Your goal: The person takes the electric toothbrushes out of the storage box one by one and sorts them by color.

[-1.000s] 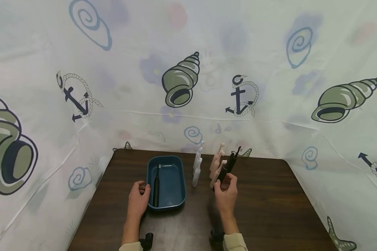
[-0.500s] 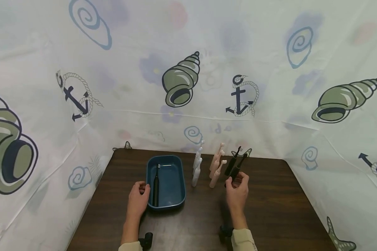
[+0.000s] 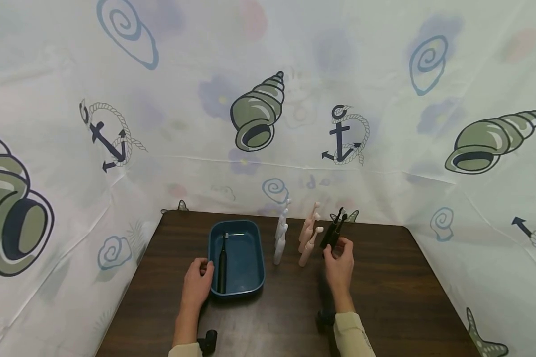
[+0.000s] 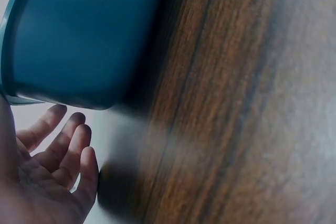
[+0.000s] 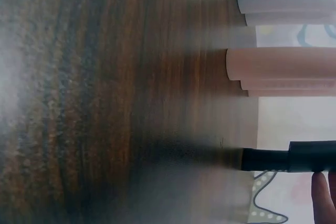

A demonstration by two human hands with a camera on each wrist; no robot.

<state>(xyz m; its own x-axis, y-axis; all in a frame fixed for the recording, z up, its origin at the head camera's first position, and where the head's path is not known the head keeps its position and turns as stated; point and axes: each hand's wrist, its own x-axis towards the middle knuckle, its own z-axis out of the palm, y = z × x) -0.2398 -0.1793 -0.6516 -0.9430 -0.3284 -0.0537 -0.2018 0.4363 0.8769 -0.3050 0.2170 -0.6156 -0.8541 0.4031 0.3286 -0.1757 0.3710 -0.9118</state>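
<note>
My right hand (image 3: 339, 263) pinches a black electric toothbrush (image 5: 312, 156) between thumb and fingers. Its lower end is off the table in the right wrist view. Another black electric toothbrush (image 5: 265, 159) stands upright just behind it; in the head view the two overlap. At the left, my left hand (image 3: 198, 280) rests beside the rim of a dark blue tray (image 3: 250, 292), fingers loosely bent. Those fingers (image 4: 73, 140) hold nothing in the left wrist view; whether the thumb touches the tray is hard to tell. One black electric toothbrush (image 3: 222, 265) lies lengthwise in the tray.
Several white electric toothbrushes (image 3: 279, 248) stand in a row right of the tray. A row of pink electric toothbrushes (image 3: 306, 254) stands between those and the black ones. A patterned cloth (image 3: 196, 173) hangs behind the brown wooden table (image 3: 393, 277).
My right hand has carried the black electric toothbrush rightward from in front of the pink row, then slightly forward, beside the standing black one. The left hand and the tray stay in place.
</note>
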